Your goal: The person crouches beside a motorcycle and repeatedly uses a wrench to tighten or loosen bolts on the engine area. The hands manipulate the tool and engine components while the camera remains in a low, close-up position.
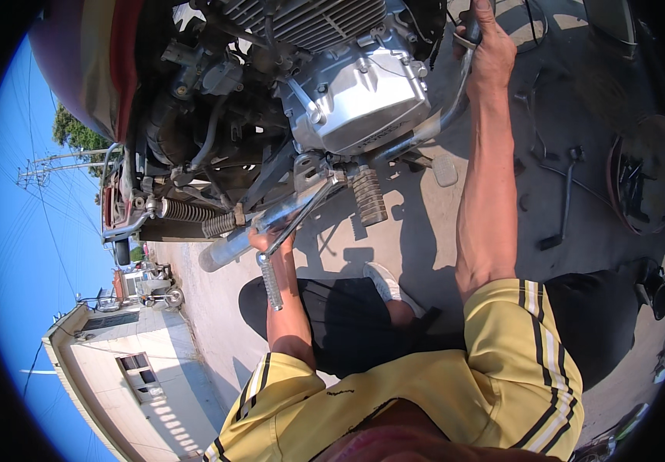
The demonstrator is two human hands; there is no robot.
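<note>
A chrome exhaust pipe (419, 131) runs along the underside of a motorcycle's silver engine (367, 98). My right hand (491, 60) grips its curved front end, close to a flange ring (465, 40). At the muffler end (223, 251), my left hand (275, 238) holds the pipe from below, partly hidden behind the kick-start lever (303, 216). That lever slants down in front of the muffler to its ribbed pedal (272, 283). A ribbed rubber footpeg (370, 197) sticks out below the engine, and a brake pedal (445, 170) lies to its right.
On the concrete, right of my right arm, lie a metal lever (566, 196) and a thin bent rod (534, 115). A round dish (650, 173) holds dark small parts. A rear shock absorber spring (188, 209) is at left. Farther off stand a pale building (130, 369) and a parked motorcycle (159, 289).
</note>
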